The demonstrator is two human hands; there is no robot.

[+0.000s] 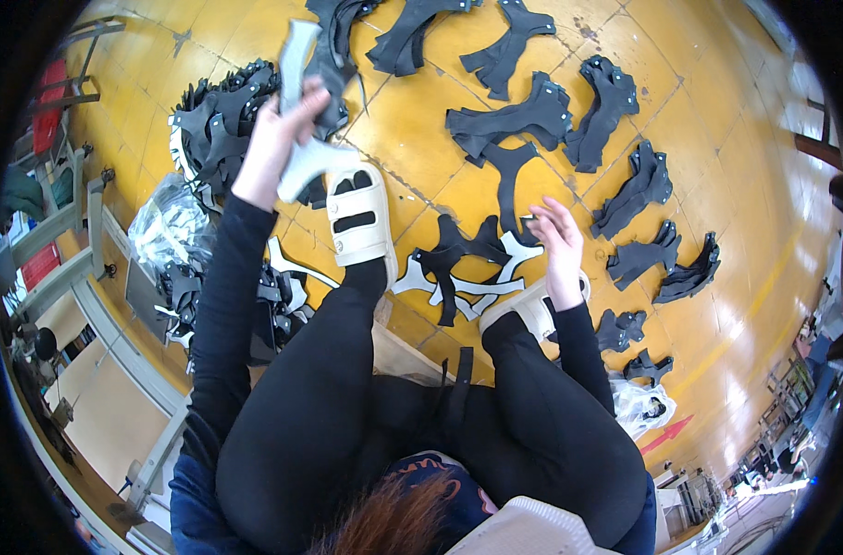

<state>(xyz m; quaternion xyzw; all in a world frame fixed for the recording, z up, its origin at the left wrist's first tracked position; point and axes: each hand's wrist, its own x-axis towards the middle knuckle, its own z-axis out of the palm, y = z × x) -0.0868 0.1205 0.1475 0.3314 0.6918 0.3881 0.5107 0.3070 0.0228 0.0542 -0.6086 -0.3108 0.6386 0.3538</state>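
My left hand (287, 129) is closed round the narrow middle of a light grey Y-shaped cut piece (312, 166), raised near the left sandal (358, 217) and slightly blurred. Palm-in, my right hand (560, 240) hangs above the right sandal (535, 313) with its fingers apart and nothing in them. Between the feet, loose Y-shaped pieces overlap: a black one (458, 250) lies across several white ones (477, 287). Just left of my right hand, another black piece (511, 180) lies with its forked end away from me.
Stacks of black pieces (611, 111) curve across the yellow tiled floor (403, 139), ahead and right. At left are a big heap (227, 120), a clear plastic bag (172, 222) and a metal-framed table (116, 324). Another plastic bag (639, 407) lies right of my knee.
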